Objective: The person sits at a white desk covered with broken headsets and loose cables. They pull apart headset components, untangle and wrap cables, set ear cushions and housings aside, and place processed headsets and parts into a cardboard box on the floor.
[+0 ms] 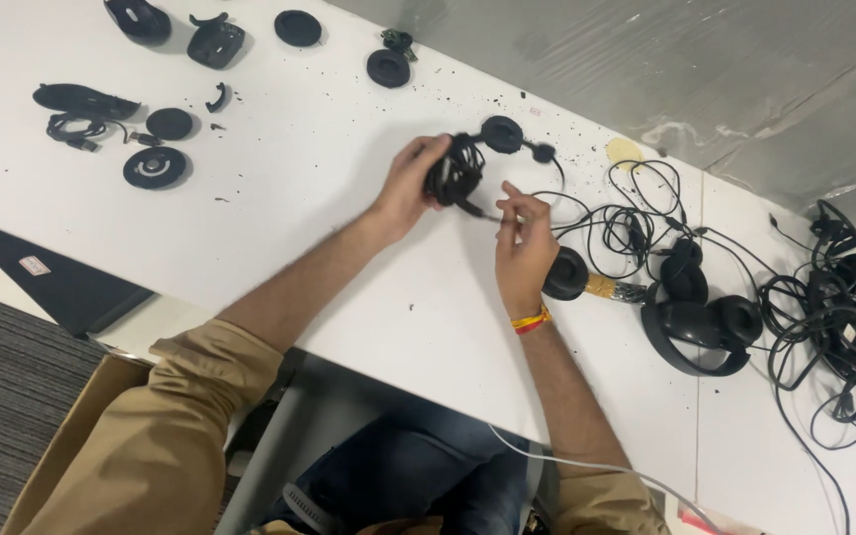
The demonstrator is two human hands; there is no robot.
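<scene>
**Both hands on a black headset over the white table**

We see the left hand (406,186) wrapped around a black headset (460,168) with its cable bundled on it, held just above the white table (329,178). The right hand (522,238), just beside the headset, pinches the cable plug (482,212) between thumb and fingertips. Right of the headset lie a tangle of cables (636,223) and more black headsets (700,322). Well left of it sit loose ear pads (156,166) and other black headset parts.

Loose ear pads (169,123), tangled headsets (702,322), perhaps debris.
</scene>
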